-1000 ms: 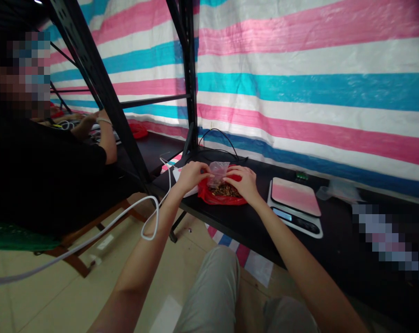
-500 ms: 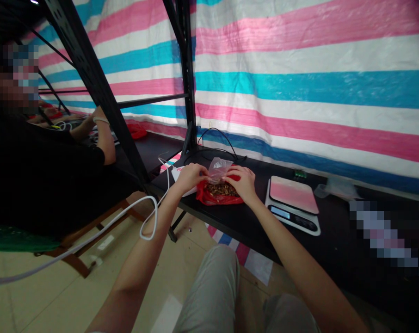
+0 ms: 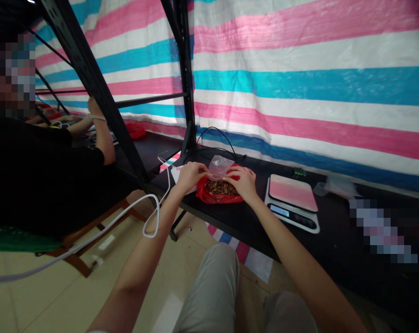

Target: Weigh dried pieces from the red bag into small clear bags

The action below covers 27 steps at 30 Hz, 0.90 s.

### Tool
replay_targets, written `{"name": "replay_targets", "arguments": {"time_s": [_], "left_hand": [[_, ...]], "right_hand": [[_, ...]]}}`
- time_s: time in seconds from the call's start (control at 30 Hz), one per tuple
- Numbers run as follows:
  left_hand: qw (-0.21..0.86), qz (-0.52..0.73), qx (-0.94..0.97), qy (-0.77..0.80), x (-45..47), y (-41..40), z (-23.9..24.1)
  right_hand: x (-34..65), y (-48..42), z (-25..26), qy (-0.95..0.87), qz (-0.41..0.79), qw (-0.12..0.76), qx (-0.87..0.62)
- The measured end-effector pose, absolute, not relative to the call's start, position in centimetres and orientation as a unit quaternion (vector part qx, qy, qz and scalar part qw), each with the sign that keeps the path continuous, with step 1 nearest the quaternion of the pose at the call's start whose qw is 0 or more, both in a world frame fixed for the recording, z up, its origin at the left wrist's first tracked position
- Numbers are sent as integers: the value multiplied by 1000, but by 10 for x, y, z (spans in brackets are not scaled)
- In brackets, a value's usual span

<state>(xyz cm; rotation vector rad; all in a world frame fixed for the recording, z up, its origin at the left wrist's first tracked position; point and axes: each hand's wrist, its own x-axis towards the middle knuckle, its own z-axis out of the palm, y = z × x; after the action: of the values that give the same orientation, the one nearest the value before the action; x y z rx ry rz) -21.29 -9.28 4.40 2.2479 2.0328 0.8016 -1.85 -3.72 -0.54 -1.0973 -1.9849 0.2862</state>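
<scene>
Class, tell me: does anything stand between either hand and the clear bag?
Nothing visible does. The left hand and right hand both grip the clear bag directly, one at each side, just above the red bag of brown pieces.

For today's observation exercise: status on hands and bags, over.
Left hand and right hand pinch small clear plastic bag. It sits over red plastic bag of brown pieces. White flat scale stands apart, right.
</scene>
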Motion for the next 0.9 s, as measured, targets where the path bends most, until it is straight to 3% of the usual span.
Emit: {"name": "replay_targets", "arguments": {"time_s": [0.37,0.5,0.73,0.9], "left_hand": [[-2,296,694,656,-211,-97,44],[-74,327,716,612,-209,-116,47],[-131,101,891,422,-209,-153,21],[-146,84,885,434,-206,-146,11]], "right_hand": [[-17,-38,-1,-778,144,437,-427],[-8,-33,-2,-750,194,477,-415],[34,-35,-6,-723,231,514,-401],[44,-42,-6,-721,276,499,-394]]}}
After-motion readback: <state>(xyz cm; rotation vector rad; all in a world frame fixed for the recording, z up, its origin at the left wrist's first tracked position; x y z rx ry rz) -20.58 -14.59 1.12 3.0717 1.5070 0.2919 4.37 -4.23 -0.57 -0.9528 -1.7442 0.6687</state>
